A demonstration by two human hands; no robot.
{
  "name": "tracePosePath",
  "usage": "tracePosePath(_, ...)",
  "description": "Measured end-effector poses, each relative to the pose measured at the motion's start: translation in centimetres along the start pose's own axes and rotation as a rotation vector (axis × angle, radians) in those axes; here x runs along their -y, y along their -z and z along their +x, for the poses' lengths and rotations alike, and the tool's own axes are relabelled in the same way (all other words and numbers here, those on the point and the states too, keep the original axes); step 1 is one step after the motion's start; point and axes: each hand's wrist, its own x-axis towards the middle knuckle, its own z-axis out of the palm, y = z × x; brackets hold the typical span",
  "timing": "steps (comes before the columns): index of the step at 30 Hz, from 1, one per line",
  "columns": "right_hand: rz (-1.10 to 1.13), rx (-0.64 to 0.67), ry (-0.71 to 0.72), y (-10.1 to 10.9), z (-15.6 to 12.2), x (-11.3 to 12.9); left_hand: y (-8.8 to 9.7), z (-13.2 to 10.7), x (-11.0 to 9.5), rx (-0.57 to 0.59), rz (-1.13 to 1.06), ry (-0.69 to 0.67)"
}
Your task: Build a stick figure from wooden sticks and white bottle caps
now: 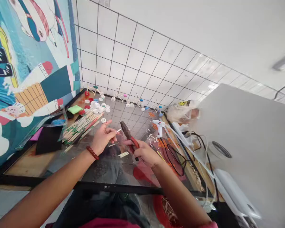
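My right hand [144, 153] is closed round the red handles of a pair of pliers [126, 130], whose dark jaws point up and to the left. Between the thumb and fingers of my left hand [104, 136] is a short pale stick [119, 130], its end close to the jaws but apart from them. Below the hands, a few cut stick pieces [123, 154] lie on the glass tabletop [97, 172]. Left of my left hand is a heap of long wooden sticks [79, 128] with green wrappers. Just above that hand sits a white bottle cap [103, 120].
White and red bottle caps [98, 107] are piled behind the sticks. Small stick-and-cap models [120, 96] stand along the tiled wall. A white glue gun [159, 126] lies on the right, its black cord [173, 158] trailing forward. A clear jar [218, 152] is farther right.
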Motion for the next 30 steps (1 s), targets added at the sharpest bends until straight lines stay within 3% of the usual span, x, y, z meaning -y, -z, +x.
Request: tracePosePath(30, -0.099, 0.065, -0.027, 0.55, -0.49, 0.27, -0.04, -0.06, 0.06, 0.037, -0.051, 0.031)
